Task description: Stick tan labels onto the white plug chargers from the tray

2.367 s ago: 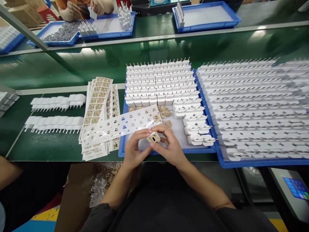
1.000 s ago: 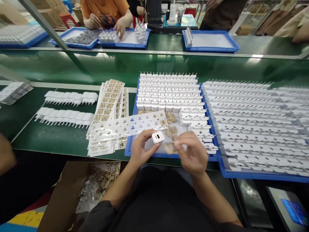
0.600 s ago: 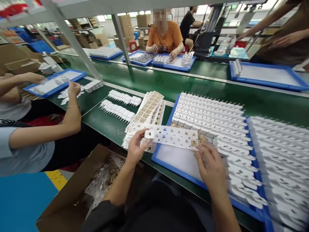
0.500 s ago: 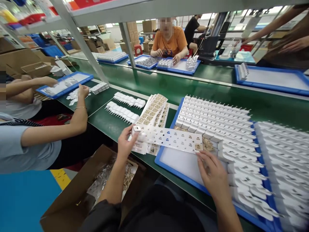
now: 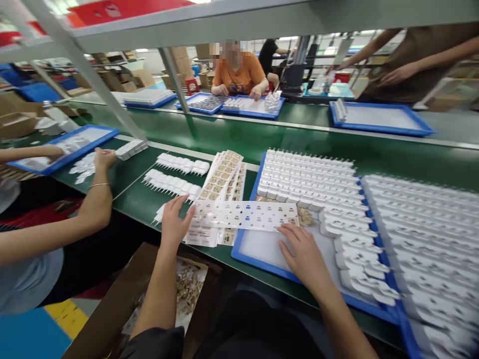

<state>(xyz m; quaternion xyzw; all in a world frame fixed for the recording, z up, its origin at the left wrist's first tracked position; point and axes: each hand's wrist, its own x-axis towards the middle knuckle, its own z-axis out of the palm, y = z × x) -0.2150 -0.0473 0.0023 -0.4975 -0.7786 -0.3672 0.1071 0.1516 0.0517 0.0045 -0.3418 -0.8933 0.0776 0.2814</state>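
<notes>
A white label sheet (image 5: 258, 215) with rows of small printed marks lies across other sheets and the tray's edge. My right hand (image 5: 305, 252) has its fingertips on the sheet's lower right edge, the thumb apart below them. By the sheet's left end, my left hand (image 5: 174, 222) has thumb and index finger spread, nothing visible between them. A white plug charger (image 5: 160, 213) with prongs pokes out on that hand's far left side; contact is partly hidden. Behind it stand two rows of white chargers (image 5: 172, 184). Tan-backed label sheets (image 5: 220, 174) are fanned out beneath the white one.
A blue-rimmed tray (image 5: 245, 255) holds many white chargers (image 5: 307, 174) and tan scraps (image 5: 305, 217). A second full tray adjoins it on the right. At left, a co-worker's hand (image 5: 105, 159) hovers over white pieces. A cardboard box (image 5: 112, 299) stands below, a shelf beam overhead.
The view has swung right. The charger that my left hand pinched upright now shows beside that hand, whose thumb and index finger have parted. My right hand stays at the sheet's right end.
</notes>
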